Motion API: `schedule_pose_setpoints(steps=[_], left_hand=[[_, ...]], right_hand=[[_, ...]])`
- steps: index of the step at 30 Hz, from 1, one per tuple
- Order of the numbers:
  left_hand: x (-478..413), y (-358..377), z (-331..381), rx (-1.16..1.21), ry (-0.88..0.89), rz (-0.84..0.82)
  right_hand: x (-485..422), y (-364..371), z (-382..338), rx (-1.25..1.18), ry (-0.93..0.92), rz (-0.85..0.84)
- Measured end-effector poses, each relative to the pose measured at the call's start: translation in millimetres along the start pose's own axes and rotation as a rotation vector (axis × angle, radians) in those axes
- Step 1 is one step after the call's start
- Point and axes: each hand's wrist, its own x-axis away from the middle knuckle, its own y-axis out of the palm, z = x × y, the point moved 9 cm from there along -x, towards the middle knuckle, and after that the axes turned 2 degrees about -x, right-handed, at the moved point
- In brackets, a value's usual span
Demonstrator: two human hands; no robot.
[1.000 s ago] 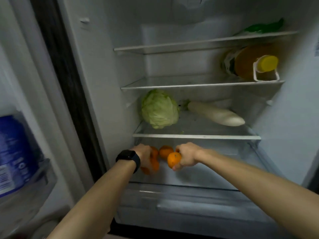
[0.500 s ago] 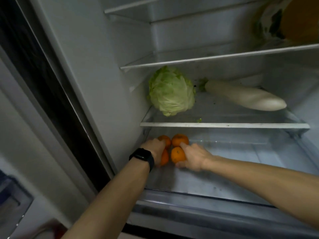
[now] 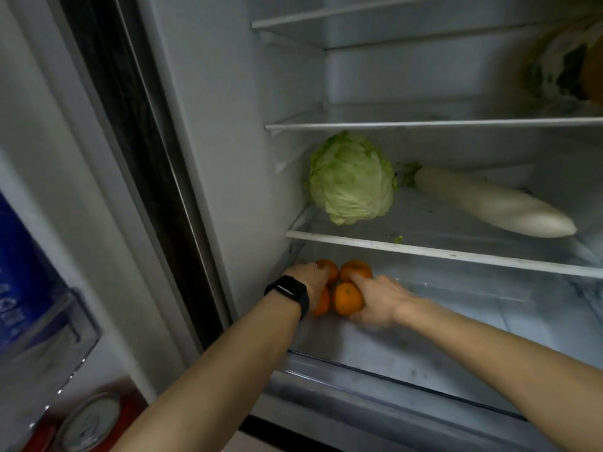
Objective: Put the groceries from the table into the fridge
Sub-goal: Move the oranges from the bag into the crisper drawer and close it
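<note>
Both my arms reach into the open white fridge (image 3: pixel 228 158), down to its lowest compartment, under the bottom glass shelf (image 3: pixel 440 252) with its white front rim. Four small round oranges (image 3: pixel 355 270) sit there in a tight cluster near the left wall, touching one another, two behind and two in front.

My right hand (image 3: pixel 378 300) cups the near right orange (image 3: pixel 347 298). The fingers curl round its right side, and my forefinger stretches on to touch the orange behind it.

My left hand (image 3: pixel 308 278), with a black smartwatch (image 3: pixel 288 293) on the wrist, lies over the two left oranges, its fingertips on the far one. The back of the hand hides the fingers, so I cannot tell whether it grips or only rests.

On the shelf above lie a pale green round cabbage (image 3: pixel 352 179) at the left and a long white radish (image 3: pixel 492 203). The radish's leafy stub end is just beside the cabbage.

In the door at far left a blue packet (image 3: pixel 19 272) stands in a clear bin (image 3: pixel 81 327). Below it is a red can (image 3: pixel 91 422) with a silver top.
</note>
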Motion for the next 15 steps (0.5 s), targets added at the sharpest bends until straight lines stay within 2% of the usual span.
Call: schedule_pose_setpoints(steps=[6,10,12,15], left_hand=[[26.3,-19.4,3.9,-0.052,-0.022,-0.019],[60.4,-57.1,10.1,-0.046,-0.050,0.088],[92.7,-79.7,14.3,-0.027,-0.067,0.242],[158.0,-92.3,22.4,0.052,-0.036,0.439]], right_hand=[[26.5,-37.7,0.8,0.178,0.008,-0.109],[69.8,-67.7,-7.8,0.113,-0.002,-0.066],[100.0,-83.8,-19.5,0.020,-0.022,0.011],[154.1,-106.4,-45.0,-0.145,-0.095,0.256]])
